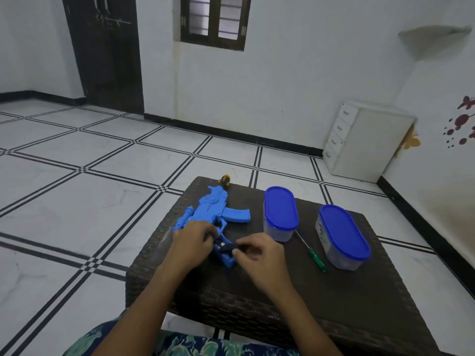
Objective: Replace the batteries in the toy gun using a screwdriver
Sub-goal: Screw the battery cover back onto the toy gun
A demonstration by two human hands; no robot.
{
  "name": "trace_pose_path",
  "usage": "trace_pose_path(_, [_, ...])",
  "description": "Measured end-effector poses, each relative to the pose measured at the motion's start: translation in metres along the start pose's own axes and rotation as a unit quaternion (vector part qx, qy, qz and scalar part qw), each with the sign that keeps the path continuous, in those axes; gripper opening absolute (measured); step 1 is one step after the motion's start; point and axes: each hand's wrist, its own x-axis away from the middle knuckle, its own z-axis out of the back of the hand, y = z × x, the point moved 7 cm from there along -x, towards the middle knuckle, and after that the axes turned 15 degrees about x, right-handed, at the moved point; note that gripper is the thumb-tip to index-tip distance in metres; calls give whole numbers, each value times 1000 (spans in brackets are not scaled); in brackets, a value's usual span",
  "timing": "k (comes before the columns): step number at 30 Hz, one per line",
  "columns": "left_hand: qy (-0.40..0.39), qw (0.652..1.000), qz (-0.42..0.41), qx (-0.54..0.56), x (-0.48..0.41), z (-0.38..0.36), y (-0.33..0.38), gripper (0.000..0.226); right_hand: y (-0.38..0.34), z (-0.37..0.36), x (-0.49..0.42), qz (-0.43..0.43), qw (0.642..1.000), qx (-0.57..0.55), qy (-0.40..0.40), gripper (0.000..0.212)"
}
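A blue toy gun point(210, 209) with a yellow and black muzzle tip lies on the dark woven table point(282, 291). My left hand point(192, 240) grips the gun at its handle, where the battery compartment stands uncovered. My right hand point(257, 253) pinches a small black piece point(227, 246) at that compartment; whether it is a battery or the cover I cannot tell. A green-handled screwdriver point(312, 251) lies on the table to the right of my hands, between the two containers.
Two clear containers with blue lids point(280, 209) point(343, 232) stand on the right half of the table. A white drawer unit point(365, 142) sits against the far wall. Tiled floor surrounds the table.
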Motion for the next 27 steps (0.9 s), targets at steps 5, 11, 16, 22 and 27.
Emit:
trace_pose_path(5, [-19, 999, 3, 27, -2, 1, -4, 28, 3, -17, -2, 18, 990, 124, -67, 20])
trace_pose_path(11, [-37, 999, 3, 35, -5, 1, -9, 26, 0, -15, -9, 17, 966, 207, -154, 28])
trace_pose_path(16, [-38, 999, -1, 35, -6, 2, -12, 27, 5, -9, -12, 5, 961, 161, -224, 33])
trace_pose_path(22, [-32, 999, -4, 29, -6, 1, -13, 25, 4, -28, -14, 32, 944, 230, -233, 34])
trace_pose_path(27, [-23, 1000, -12, 5, -1, 0, -4, 7, -4, -39, -15, 50, 939, 281, -193, 31])
